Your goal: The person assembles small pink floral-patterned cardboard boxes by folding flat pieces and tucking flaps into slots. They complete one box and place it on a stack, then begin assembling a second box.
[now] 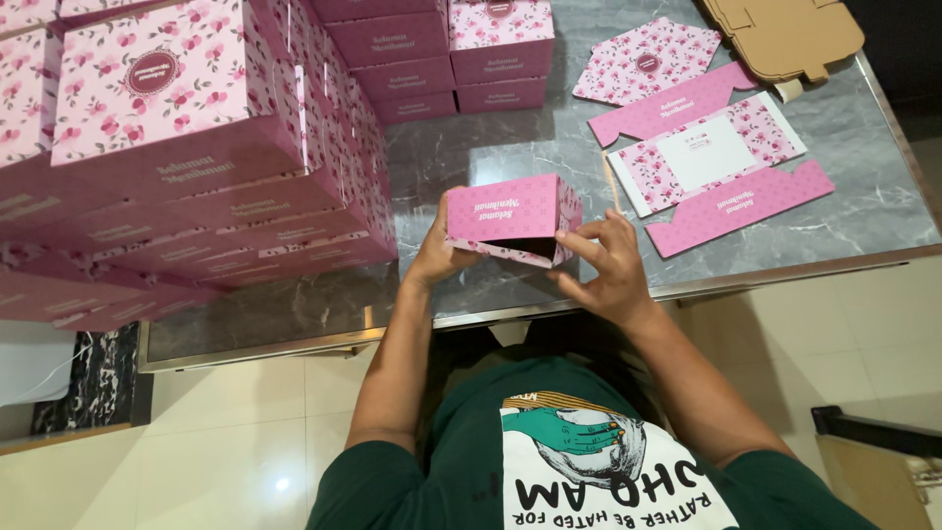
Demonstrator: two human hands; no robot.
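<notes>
Above the counter's [471, 162] near edge, the left hand [439, 257] gripped the left wall of a half-folded pink box [505, 218] while the right hand [606, 267] pinched its open right flap; thin card like this looked light, stiff along its creases and easily dented, best held by the walls. Left stood tall stacks of finished boxes [186, 137], right lay flat box blanks [702, 147], leaving a bare strip between.
</notes>
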